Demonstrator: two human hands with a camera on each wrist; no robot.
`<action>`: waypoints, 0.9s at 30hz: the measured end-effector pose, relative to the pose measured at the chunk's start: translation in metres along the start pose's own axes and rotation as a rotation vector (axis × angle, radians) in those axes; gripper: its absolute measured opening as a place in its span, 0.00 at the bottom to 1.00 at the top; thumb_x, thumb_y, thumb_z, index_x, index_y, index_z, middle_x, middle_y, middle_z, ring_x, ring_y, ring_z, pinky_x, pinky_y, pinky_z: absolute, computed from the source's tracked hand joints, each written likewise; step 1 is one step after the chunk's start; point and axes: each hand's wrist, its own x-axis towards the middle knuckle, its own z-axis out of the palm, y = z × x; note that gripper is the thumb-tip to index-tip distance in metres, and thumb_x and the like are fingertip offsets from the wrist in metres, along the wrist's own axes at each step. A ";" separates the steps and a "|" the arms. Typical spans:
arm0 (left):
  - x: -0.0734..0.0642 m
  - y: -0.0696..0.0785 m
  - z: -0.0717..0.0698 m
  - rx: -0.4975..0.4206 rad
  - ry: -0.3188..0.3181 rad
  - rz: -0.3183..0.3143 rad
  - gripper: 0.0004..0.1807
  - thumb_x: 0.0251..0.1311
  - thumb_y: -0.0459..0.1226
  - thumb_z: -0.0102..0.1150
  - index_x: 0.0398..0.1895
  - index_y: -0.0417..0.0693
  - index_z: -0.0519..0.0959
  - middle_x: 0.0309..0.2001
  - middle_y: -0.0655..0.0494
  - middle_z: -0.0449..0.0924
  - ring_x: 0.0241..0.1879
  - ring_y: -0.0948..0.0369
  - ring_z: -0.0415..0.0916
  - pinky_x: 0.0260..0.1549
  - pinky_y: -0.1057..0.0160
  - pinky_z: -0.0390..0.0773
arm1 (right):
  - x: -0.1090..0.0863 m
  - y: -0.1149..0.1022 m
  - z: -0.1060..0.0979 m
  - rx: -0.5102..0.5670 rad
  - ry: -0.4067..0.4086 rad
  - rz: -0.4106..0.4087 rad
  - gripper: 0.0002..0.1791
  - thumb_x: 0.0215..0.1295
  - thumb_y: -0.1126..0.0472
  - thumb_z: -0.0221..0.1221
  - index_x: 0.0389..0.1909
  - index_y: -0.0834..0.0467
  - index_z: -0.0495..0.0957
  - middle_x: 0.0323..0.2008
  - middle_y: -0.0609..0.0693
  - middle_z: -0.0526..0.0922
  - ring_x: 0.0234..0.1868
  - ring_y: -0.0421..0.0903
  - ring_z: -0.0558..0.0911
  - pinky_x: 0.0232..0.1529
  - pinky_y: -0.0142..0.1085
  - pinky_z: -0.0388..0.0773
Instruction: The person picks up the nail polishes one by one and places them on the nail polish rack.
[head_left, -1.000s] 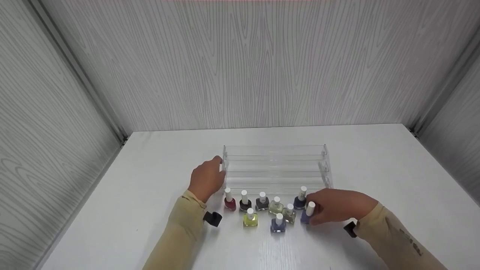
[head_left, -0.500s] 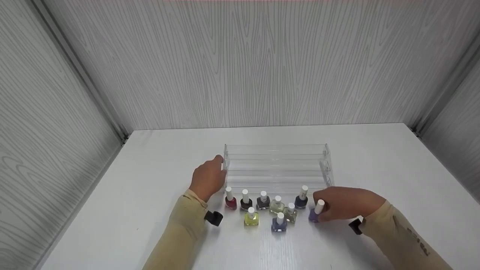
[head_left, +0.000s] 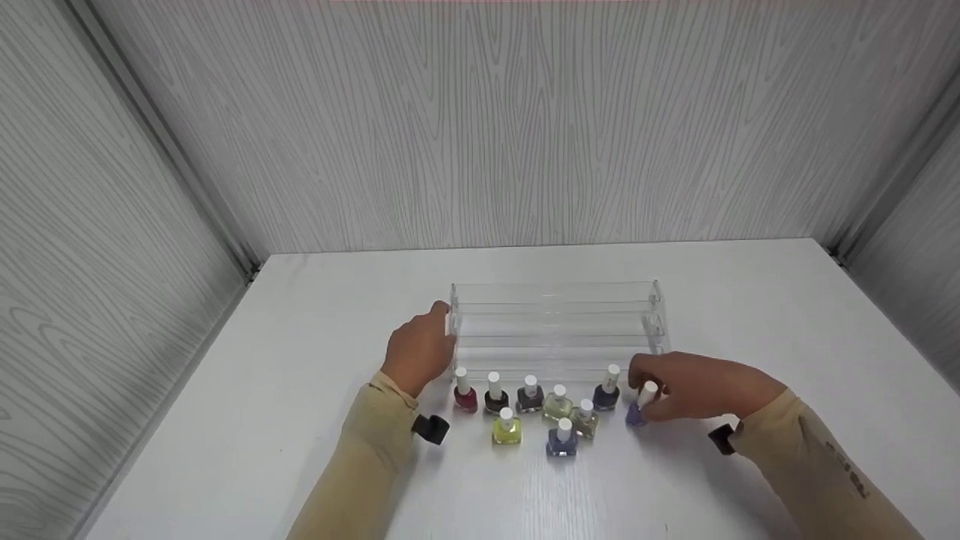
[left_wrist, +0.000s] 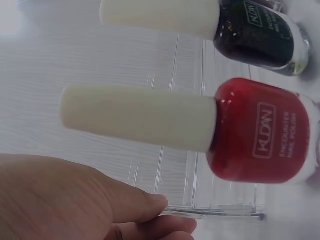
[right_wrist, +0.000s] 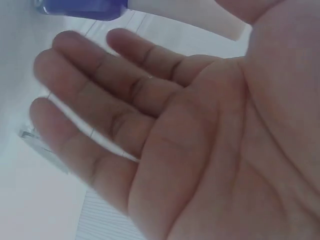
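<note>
In the head view my left hand [head_left: 417, 351] pinches the left end of a clear acrylic tiered rack [head_left: 555, 303]. The left wrist view shows its thumb and curled fingers at the panel edge, with a red nail polish bottle [left_wrist: 260, 132] close by. My right hand [head_left: 709, 386] is by the rack's front right corner, beside an upright purple nail polish bottle [head_left: 636, 415] with a white cap. Seen from the right wrist, its fingers [right_wrist: 107, 90] are spread and relaxed, and the purple bottle stands past the thumb and index finger, apart from them.
Several more white-capped nail polish bottles stand before the rack: black [head_left: 496, 400], grey [head_left: 529, 398], pale green [head_left: 557, 406], a clear greenish one [head_left: 585, 422], dark blue [head_left: 606, 396], yellow [head_left: 506, 430] and blue-grey [head_left: 562, 442]. Grey wood-grain panels [head_left: 525, 135] wall in the white table [head_left: 315, 315].
The purple bottle has moved right with my right hand, away from the dark blue one, and the fingers now lie apart from it. The left hand stays at the rack.
</note>
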 end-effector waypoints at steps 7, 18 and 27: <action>0.002 0.001 0.004 -0.005 0.014 0.009 0.24 0.73 0.38 0.59 0.68 0.38 0.72 0.48 0.38 0.87 0.40 0.45 0.86 0.40 0.44 0.82 | 0.004 0.006 0.000 -0.012 0.030 -0.005 0.10 0.64 0.61 0.68 0.42 0.49 0.78 0.43 0.41 0.84 0.45 0.42 0.84 0.43 0.40 0.79; 0.002 -0.001 0.010 0.011 0.016 0.017 0.23 0.73 0.37 0.57 0.67 0.37 0.72 0.44 0.37 0.87 0.39 0.44 0.86 0.37 0.44 0.82 | 0.007 0.014 0.001 -0.048 0.051 0.035 0.10 0.67 0.62 0.64 0.47 0.52 0.78 0.44 0.45 0.85 0.45 0.43 0.83 0.43 0.42 0.79; 0.002 0.001 0.010 0.028 0.002 0.064 0.22 0.73 0.36 0.57 0.65 0.35 0.70 0.41 0.36 0.86 0.37 0.43 0.86 0.35 0.43 0.82 | 0.004 0.013 0.003 -0.033 0.076 0.096 0.09 0.69 0.57 0.66 0.44 0.52 0.77 0.37 0.43 0.83 0.38 0.42 0.79 0.40 0.41 0.76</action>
